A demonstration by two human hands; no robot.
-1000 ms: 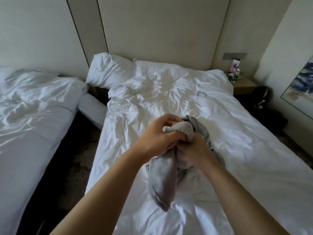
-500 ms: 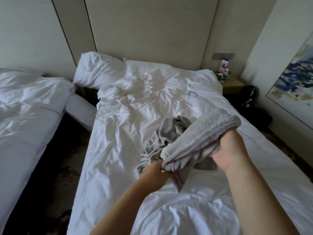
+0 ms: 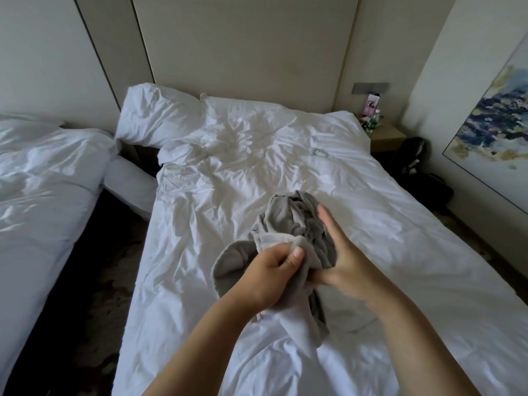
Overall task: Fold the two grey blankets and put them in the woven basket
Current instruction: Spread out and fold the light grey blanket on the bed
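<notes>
A light grey blanket [image 3: 303, 315] hangs bunched over the white bed [image 3: 228, 172], and my left hand [image 3: 268, 275] pinches its upper edge between thumb and fingers. My right hand [image 3: 345, 261] is beside it with the fingers straight and spread; its thumb touches the cloth, and I cannot tell whether it grips. Behind both hands a second, darker grey blanket [image 3: 288, 215] lies crumpled on the bed. No woven basket is in view.
A second white bed [image 3: 43, 181] stands at the left across a dark floor gap [image 3: 94, 295]. A pillow [image 3: 154, 118] lies at the head. A nightstand [image 3: 385, 135] with bottles and a dark bag [image 3: 411, 155] are at the right, under a wall painting [image 3: 494, 118].
My right hand let go of the blanket end it held up and out to the right, came back toward the left hand and opened. The blanket now hangs from my left hand.
</notes>
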